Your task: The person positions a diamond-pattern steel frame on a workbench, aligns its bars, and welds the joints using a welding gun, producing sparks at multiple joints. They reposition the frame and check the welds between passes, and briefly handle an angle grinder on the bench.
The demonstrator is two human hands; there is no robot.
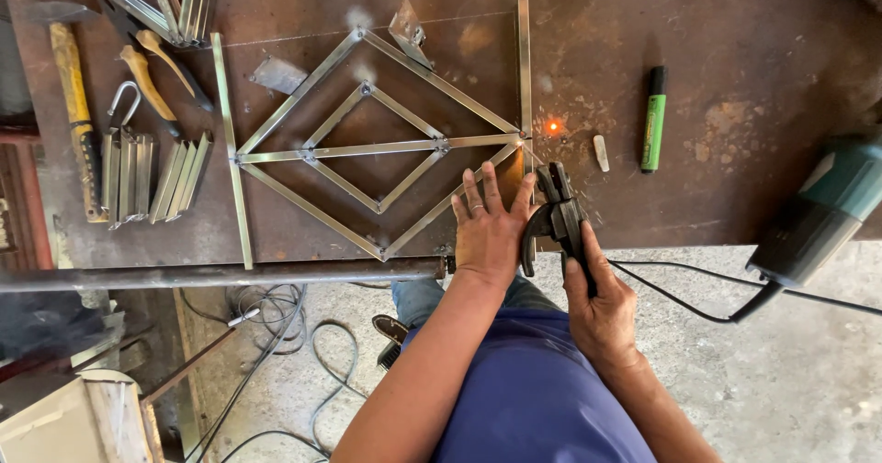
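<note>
Left hand (487,229) flat, fingers spread, pinning diamond steel frame (377,146) on bench (753,68) | right hand (597,302) gripping electrode holder (559,215) near frame's right corner | step: tack welding, spark (552,126) glowing | next: steady aim at joint.

Two hands (491,229), one marker (653,118) (green) — one hammer (73,105).

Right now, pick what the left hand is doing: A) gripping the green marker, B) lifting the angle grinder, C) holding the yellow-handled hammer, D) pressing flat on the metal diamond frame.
D: the left hand lies flat, fingers spread, on the lower right bar of the metal diamond frame, while the green marker sits untouched further right on the table.
</note>
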